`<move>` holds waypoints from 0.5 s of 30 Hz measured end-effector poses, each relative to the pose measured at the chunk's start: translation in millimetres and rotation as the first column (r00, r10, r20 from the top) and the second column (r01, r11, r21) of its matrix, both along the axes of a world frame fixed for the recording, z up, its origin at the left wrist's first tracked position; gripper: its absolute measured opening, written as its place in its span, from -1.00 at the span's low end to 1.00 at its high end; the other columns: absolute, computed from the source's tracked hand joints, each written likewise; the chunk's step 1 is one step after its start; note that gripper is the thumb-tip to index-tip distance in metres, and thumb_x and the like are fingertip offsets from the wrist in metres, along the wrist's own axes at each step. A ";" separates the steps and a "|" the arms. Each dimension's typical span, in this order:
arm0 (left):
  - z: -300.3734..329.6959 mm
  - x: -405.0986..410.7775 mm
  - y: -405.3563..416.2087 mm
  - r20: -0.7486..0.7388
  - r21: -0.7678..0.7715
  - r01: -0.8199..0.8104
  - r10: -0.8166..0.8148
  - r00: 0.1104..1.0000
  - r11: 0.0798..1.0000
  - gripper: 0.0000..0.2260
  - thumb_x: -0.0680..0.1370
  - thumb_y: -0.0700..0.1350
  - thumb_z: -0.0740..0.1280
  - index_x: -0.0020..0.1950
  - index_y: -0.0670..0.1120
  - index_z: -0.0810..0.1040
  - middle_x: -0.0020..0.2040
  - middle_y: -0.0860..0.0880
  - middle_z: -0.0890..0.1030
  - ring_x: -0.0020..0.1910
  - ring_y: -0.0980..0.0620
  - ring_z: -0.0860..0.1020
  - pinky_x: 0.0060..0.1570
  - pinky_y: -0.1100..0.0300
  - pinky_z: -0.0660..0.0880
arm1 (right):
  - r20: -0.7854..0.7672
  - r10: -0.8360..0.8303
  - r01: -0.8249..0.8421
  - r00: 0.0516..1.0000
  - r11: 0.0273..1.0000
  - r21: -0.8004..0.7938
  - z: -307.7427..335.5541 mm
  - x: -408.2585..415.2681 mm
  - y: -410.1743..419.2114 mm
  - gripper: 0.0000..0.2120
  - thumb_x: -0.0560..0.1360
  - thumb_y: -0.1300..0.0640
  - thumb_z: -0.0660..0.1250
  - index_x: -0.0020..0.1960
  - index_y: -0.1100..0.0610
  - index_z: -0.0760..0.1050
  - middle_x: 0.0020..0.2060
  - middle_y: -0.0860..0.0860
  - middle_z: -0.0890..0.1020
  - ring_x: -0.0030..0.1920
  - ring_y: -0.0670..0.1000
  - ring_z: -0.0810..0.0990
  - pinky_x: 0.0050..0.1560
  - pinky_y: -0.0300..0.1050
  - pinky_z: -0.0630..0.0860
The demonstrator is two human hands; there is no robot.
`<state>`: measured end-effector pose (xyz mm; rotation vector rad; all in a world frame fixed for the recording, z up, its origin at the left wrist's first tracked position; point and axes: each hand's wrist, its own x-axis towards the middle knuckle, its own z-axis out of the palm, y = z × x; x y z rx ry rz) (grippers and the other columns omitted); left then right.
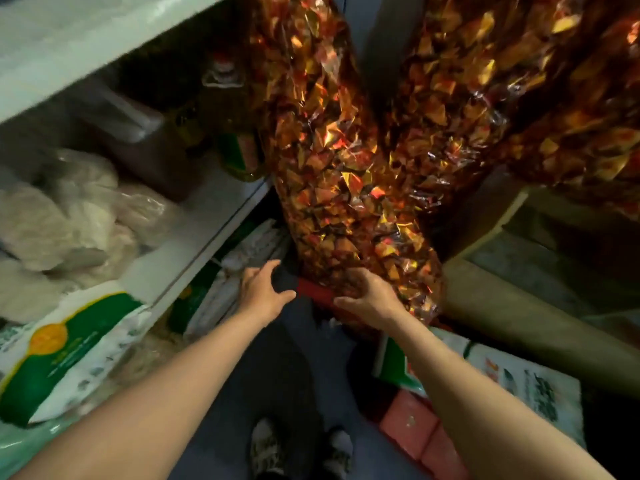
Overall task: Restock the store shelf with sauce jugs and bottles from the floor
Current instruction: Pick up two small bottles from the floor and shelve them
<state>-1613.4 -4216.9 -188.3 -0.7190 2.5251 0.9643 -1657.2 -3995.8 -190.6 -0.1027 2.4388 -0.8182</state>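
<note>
Down on the dim store floor [277, 358], both hands, left hand [265, 292] and right hand [369, 296], reach out spread and holding nothing, one bottle [227, 109] stands on the shelf [194, 233], so restocking looks barely begun.

A clear plastic oil jug [227, 109] with a red cap, yellowish contents and a green label stands upright at the right end of the white metal shelf [207, 216]; details blurred.

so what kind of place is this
Probably a cramped shop aisle or stockroom: a white shelf holding an oil bottle, a green rice sack, and tall bags of foil-wrapped sweets standing on the floor.
</note>
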 end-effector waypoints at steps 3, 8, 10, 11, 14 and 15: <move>-66.9 13.5 12.3 0.088 0.038 0.009 -0.012 0.996 0.999 -0.36 0.48 0.05 0.50 0.51 0.07 0.33 0.41 -0.16 0.36 0.38 -0.17 0.40 0.31 0.04 0.37 | 0.140 -0.025 0.027 0.990 1.000 -0.010 -80.2 28.1 16.0 -0.40 0.41 -0.07 0.56 0.37 0.10 0.50 0.23 -0.01 0.62 0.26 0.01 0.59 0.23 -0.15 0.48; -185.2 25.4 17.4 0.184 0.118 0.005 -0.027 0.983 0.993 -0.42 0.47 0.11 0.48 0.46 0.10 0.41 0.33 -0.14 0.45 0.29 -0.13 0.49 0.24 0.06 0.45 | 0.242 -0.137 0.143 0.961 0.990 -0.005 -211.6 51.8 34.1 -0.30 0.39 -0.37 0.43 0.35 0.07 0.55 0.27 -0.05 0.62 0.31 0.01 0.56 0.20 -0.21 0.46; -233.7 23.5 16.7 0.215 0.185 -0.019 -0.021 0.976 0.983 -0.43 0.47 0.14 0.48 0.44 0.09 0.43 0.34 -0.07 0.47 0.32 -0.08 0.49 0.24 0.04 0.49 | 0.229 -0.208 0.216 0.951 0.976 -0.009 -279.8 56.1 39.5 -0.14 0.32 -0.54 0.30 0.41 0.00 0.51 0.34 -0.06 0.59 0.36 0.00 0.54 0.34 -0.08 0.47; -260.4 21.3 15.8 0.241 0.226 -0.040 -0.016 0.970 0.973 -0.40 0.44 0.19 0.50 0.43 0.08 0.45 0.32 -0.03 0.50 0.30 -0.05 0.51 0.24 0.04 0.50 | 0.234 -0.225 0.241 0.946 0.970 -0.038 -304.2 55.4 40.1 -0.19 0.37 -0.48 0.32 0.44 0.01 0.49 0.36 -0.06 0.56 0.37 0.00 0.52 0.38 -0.06 0.44; -352.0 11.9 15.5 0.258 0.355 -0.172 0.081 0.963 0.919 -0.16 0.20 0.39 0.53 0.37 0.03 0.49 0.29 -0.06 0.60 0.21 -0.05 0.60 0.24 -0.04 0.54 | 0.178 -0.236 0.244 0.955 0.970 -0.023 -360.9 40.6 32.4 -0.41 0.53 -0.21 0.32 0.45 0.10 0.46 0.41 0.00 0.52 0.41 0.03 0.47 0.43 -0.10 0.35; -383.0 8.1 16.8 0.269 0.391 -0.221 0.118 0.956 0.894 -0.22 0.25 0.27 0.58 0.38 -0.03 0.48 0.30 -0.11 0.59 0.20 -0.07 0.60 0.25 -0.03 0.53 | 0.172 -0.241 0.247 0.955 0.969 -0.014 -378.7 33.4 30.3 -0.40 0.53 -0.23 0.27 0.44 0.10 0.47 0.40 0.01 0.53 0.41 0.04 0.47 0.44 -0.02 0.36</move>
